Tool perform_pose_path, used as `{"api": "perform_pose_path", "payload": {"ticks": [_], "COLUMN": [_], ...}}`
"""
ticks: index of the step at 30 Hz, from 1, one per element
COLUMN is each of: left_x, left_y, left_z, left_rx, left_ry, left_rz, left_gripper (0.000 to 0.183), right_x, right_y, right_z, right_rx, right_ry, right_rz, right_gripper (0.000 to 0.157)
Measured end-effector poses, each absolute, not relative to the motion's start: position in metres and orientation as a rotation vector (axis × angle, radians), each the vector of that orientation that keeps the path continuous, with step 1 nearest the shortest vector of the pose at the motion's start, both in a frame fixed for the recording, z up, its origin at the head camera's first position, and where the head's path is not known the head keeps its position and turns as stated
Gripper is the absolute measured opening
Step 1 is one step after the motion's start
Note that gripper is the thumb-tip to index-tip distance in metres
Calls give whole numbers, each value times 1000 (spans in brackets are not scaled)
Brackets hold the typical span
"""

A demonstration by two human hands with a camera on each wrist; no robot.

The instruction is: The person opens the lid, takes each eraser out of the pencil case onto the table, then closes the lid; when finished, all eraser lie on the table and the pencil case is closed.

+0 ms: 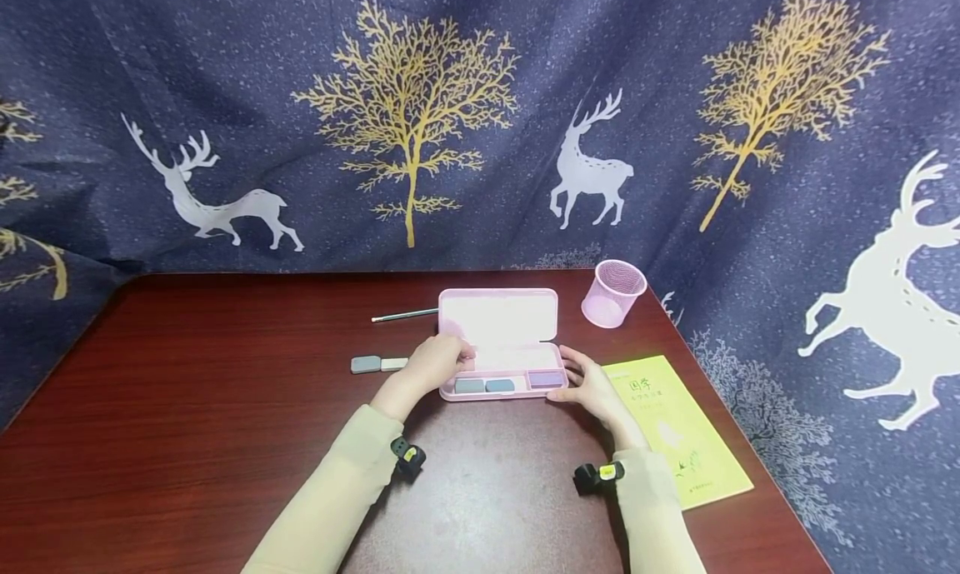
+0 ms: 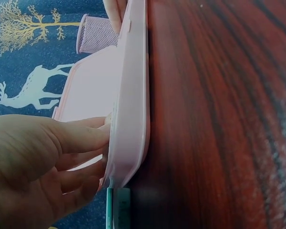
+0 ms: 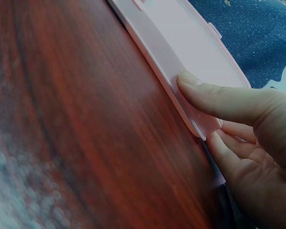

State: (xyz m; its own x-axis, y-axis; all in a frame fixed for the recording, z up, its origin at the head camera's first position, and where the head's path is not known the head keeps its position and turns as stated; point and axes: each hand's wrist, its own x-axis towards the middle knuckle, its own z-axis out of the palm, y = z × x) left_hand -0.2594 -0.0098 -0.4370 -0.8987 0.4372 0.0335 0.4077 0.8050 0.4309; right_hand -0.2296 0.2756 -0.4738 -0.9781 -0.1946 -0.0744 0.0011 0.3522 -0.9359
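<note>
A pink pencil case (image 1: pixel 501 395) lies on the table with its lid (image 1: pixel 498 314) raised at the back. Two blue-grey blocks like erasers (image 1: pixel 470 386) sit in its front compartment, and a purple block (image 1: pixel 545 380) is in the right one. My left hand (image 1: pixel 437 361) reaches over the case's left end. In the left wrist view its thumb and bent fingers dip past the rim; the fingertips are hidden. My right hand (image 1: pixel 592 388) holds the right end of the case, thumb (image 3: pixel 200 93) on the front wall and fingers around the end.
Left of the case lie a blue-grey and white eraser-like piece (image 1: pixel 366 364) and a green pencil (image 1: pixel 405 315). A pink mesh pen holder (image 1: pixel 611 295) stands behind, to the right. The yellow book (image 1: pixel 678 432) lies by my right forearm, near the table's right edge.
</note>
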Motion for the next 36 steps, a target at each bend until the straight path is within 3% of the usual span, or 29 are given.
{"api": "perform_pose_path", "payload": {"ticks": [25,36], "left_x": [-263,-260], "left_y": [-14,-17], "left_z": [-440,-440], "left_rx": [700,742], "left_ry": [2905,2936], "left_rz": [698,789], "left_gripper": [9,16], "right_x": [-229,-229], "right_y": [274,274], "right_z": [-473,-473], "right_rx": [-172,-175], "right_ry": [2437,2436], "right_rz": [-1676,-1689], "right_gripper": [89,88]}}
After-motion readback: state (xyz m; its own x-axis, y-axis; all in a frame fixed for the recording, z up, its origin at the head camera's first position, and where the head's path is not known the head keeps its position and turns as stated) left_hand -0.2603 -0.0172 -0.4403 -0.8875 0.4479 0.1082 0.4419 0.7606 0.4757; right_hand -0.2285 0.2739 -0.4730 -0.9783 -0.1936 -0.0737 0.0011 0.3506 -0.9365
